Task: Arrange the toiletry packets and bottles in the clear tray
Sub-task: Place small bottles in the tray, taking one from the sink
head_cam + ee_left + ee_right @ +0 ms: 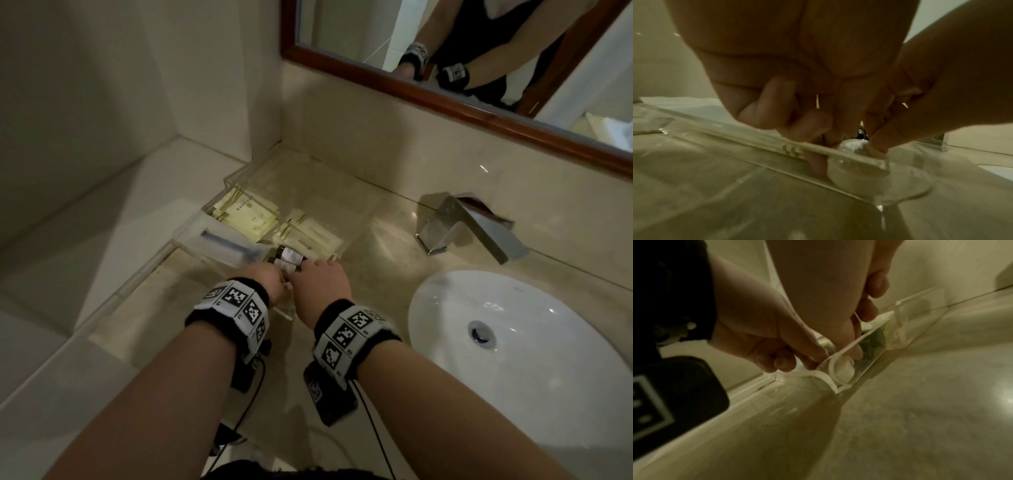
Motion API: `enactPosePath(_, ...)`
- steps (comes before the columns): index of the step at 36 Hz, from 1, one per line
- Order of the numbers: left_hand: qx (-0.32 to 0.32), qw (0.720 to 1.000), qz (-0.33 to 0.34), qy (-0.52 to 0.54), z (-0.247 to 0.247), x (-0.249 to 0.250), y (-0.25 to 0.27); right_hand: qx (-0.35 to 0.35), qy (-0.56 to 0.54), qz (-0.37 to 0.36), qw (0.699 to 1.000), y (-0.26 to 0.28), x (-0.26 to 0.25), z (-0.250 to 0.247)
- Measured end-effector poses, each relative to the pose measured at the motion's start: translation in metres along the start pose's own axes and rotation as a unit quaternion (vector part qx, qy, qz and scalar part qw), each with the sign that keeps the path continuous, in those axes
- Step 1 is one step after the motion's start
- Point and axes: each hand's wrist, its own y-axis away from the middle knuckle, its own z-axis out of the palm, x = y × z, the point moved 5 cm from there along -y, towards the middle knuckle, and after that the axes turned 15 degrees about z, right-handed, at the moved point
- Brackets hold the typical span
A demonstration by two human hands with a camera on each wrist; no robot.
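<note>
Nearest, two bare forearms with marker wristbands (236, 303) reaching forward over a beige stone desk (387, 274). Left hand (265, 275) and right hand (320, 284) side by side at the near corner of the clear tray (236, 180), fingers curled down over its front wall; exactly what each grips cannot be told. Small dark bottles with white labels (289, 255) lying on their sides inside the tray, right at the fingertips. Just left of them, in the tray, a clear-wrapped packet with a blue item (227, 241). Further in, cream toiletry packets (248, 214) overlapping in two loose stacks. Far end of tray bare, set near the wall corner. To the right, apart from the tray, a white sink (445, 298) and chrome faucet (469, 226). Beyond, a wood-framed mirror (455, 106).
</note>
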Motion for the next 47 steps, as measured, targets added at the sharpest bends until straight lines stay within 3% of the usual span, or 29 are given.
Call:
enactPosePath(7, 0.045, 0.998, -0.007, 0.041, -0.004, -0.009, 0.006, -0.018, -0.023, -0.004, 1.000, 0.003, 0.001, 0.001)
enactPosePath(14, 0.020, 1.000, -0.006, 0.022, -0.003, -0.005, 0.005, 0.015, -0.075, 0.029, 0.997, 0.005, 0.013, 0.004)
enactPosePath(23, 0.049, 0.996, -0.029, 0.063, -0.003, -0.012, 0.011, 0.034, -0.088, 0.037, 0.995, 0.005, 0.018, 0.008)
enactPosePath(37, 0.058, 0.994, -0.037, 0.081, -0.005, -0.010, 0.016, -0.041, -0.081, 0.063, 0.994, 0.011, 0.017, 0.012)
enactPosePath(47, 0.116, 0.992, -0.028, 0.041, -0.027, 0.007, 0.025, -0.078, -0.224, 0.135, 0.962, 0.023, 0.056, 0.006)
